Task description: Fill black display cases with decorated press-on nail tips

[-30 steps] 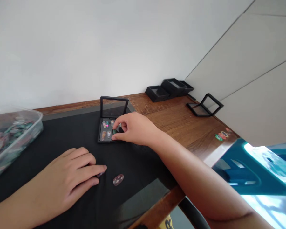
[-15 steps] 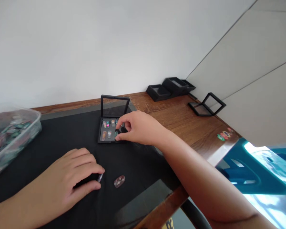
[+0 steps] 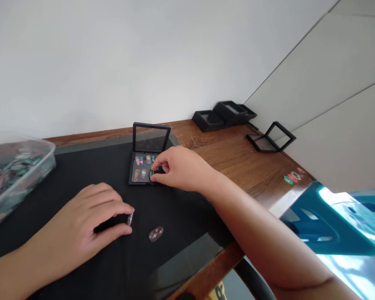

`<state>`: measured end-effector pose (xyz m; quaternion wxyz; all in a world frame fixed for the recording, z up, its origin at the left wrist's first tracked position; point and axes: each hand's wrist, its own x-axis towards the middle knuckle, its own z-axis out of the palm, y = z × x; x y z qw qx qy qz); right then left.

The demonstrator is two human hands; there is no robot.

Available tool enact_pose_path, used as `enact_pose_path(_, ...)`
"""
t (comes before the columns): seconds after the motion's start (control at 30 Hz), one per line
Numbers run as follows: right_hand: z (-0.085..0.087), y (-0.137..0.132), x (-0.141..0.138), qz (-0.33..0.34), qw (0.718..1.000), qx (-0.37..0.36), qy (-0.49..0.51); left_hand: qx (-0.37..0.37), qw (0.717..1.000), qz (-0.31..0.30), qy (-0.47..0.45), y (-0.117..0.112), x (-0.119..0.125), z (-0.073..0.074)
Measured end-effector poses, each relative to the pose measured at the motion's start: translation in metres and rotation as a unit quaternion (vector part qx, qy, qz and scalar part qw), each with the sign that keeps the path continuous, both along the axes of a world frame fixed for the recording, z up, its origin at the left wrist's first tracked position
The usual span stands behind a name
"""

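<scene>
An open black case (image 3: 131,168) with a clear window lid stands on the black mat, several decorated press-on nails (image 3: 143,173) laid out inside it. Over its right side, my right hand (image 3: 183,171) pinches a green press-on nail (image 3: 151,173) between thumb and fingertips, low against the case floor. My left hand (image 3: 96,225) rests nearer to me on the mat, with a small shiny press-on nail (image 3: 130,218) pinched between thumb and index finger. A reddish press-on nail with white stars (image 3: 156,234) lies loose just right of it.
At the left edge stands a clear plastic tub (image 3: 46,164) full of small nail pieces. Black cases (image 3: 208,121) are stacked by the wall, and another open case (image 3: 265,143) sits farther right. Round stickers (image 3: 293,177) mark the table edge, beside a teal plastic stool (image 3: 328,225).
My left hand has shifted slightly up and left in view, still pinching its nail. My right hand has stayed at the case with the green nail, its fingers barely moved.
</scene>
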<state>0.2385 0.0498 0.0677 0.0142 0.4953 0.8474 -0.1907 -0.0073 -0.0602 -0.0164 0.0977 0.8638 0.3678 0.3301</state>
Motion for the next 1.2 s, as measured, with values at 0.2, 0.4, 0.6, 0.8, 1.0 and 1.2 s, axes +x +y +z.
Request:
enact_pose_path(0.2, -0.0027, -0.0004, -0.0016, 0.016, 1.000, 0.005, -0.005, 0.029, 0.999, 0.015, 0.003, 0.0010, -0.0013, -0.0002)
enact_pose_path(0.4, -0.0021, -0.0016, -0.0020, 0.018, 1.000, 0.008, -0.002, 0.036, 0.999, 0.014, 0.014, 0.0015, -0.0005, 0.0007)
enact_pose_path(0.6, -0.0019, -0.0022, -0.0017, 0.022, 0.999, -0.006, 0.024, 0.038, 0.999, 0.011, 0.018, 0.0012, -0.0003, 0.0013)
enact_pose_path(0.8, -0.0029, -0.0024, -0.0032, 0.020, 1.000, -0.003, 0.019, 0.030, 0.999, 0.008, 0.028, 0.0017, -0.0018, -0.0013)
enact_pose_path(1.0, -0.0012, -0.0006, -0.0013, 0.017, 0.999, -0.008, 0.036, 0.029, 0.999, 0.008, 0.025, 0.0005, -0.0031, -0.0031)
enact_pose_path(1.2, -0.0014, 0.0007, -0.0014, 0.008, 0.999, -0.013, 0.041, 0.032, 0.999, 0.007, 0.018, 0.0024, -0.0009, -0.0029)
